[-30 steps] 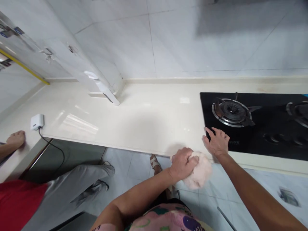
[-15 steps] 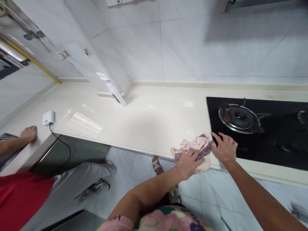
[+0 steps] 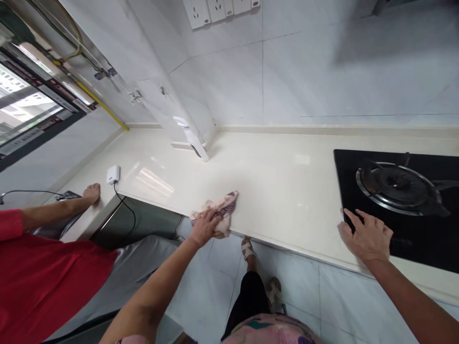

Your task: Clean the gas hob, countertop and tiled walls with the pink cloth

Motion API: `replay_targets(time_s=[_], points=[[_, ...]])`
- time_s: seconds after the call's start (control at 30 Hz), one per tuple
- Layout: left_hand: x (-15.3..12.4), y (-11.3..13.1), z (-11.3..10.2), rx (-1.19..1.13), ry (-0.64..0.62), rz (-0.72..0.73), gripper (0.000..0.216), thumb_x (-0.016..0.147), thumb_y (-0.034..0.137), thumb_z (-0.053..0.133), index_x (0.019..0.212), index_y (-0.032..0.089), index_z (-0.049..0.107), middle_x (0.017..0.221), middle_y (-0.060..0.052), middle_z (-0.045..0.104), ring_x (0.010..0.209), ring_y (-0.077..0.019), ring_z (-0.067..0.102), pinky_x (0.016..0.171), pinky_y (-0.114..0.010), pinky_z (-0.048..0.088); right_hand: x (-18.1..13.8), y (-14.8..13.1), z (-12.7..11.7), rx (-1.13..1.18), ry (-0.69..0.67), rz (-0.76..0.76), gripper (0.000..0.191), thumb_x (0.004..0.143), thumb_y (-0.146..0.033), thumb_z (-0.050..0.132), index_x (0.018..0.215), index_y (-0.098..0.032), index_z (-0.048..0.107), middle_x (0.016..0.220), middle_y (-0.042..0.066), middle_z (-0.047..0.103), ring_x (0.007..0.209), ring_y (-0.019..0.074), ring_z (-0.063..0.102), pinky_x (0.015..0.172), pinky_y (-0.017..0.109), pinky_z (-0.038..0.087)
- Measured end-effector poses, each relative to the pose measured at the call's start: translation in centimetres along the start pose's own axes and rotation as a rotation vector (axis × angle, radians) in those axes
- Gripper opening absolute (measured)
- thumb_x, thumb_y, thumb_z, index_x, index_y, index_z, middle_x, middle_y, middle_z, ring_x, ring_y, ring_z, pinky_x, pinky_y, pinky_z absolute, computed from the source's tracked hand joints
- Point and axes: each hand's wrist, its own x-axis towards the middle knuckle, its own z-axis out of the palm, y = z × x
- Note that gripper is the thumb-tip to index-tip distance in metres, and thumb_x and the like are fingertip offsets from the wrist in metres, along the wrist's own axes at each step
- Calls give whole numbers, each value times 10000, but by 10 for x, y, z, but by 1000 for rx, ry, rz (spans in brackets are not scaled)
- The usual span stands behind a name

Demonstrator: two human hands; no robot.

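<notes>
My left hand (image 3: 205, 228) presses a crumpled pink cloth (image 3: 226, 206) with purple markings onto the cream countertop (image 3: 272, 191), close to its front edge. The fingers lie over the cloth, and part of it hangs at the edge. Farther right, my right hand (image 3: 371, 236) rests with spread fingers at the front left corner of the black gas stove (image 3: 346, 177), holding nothing. Its fingertips touch the stove's surface and the thumb lies on the counter beside it.
A co-worker in a red shirt (image 3: 53, 272) stands at the left, one hand (image 3: 92, 192) on the counter. Near that hand sits a white box (image 3: 113, 174) with a black cable. A white handheld device (image 3: 193, 138) leans against the wall corner. Sockets (image 3: 218, 9) are on the wall.
My left hand has slid the cloth leftward along the counter, away from the stove. My right hand stays by the stove corner. The view has shifted left.
</notes>
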Motion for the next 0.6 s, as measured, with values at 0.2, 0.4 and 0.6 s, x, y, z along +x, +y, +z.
replay_targets(time_s=[0.2,0.4,0.6], points=[[-13,-69,-26,23,-109,-184,456,880,451,766,1265,220,686,1415,-185,608,1311,-375,534,1033,-489,494,3,-5,-3,-18,10,-6,450,1021,-414,482,1338,-207,724,1417,153,635,1252,351,536,1008,515,378],[5,-87,-46,30,-169,-411,441,986,491,551,1305,204,653,1276,-153,660,1201,-323,588,998,-412,499,8,-14,-10,-25,-18,8,409,993,-344,538,1336,-224,726,1413,144,636,1256,341,518,1021,510,381],[45,-55,-43,68,-77,-766,697,1044,596,256,1428,99,557,1406,-269,566,1256,-434,521,956,-555,485,15,-23,-20,-21,-80,48,435,1016,-352,475,1356,-224,714,1440,146,627,1297,342,485,1055,510,342]])
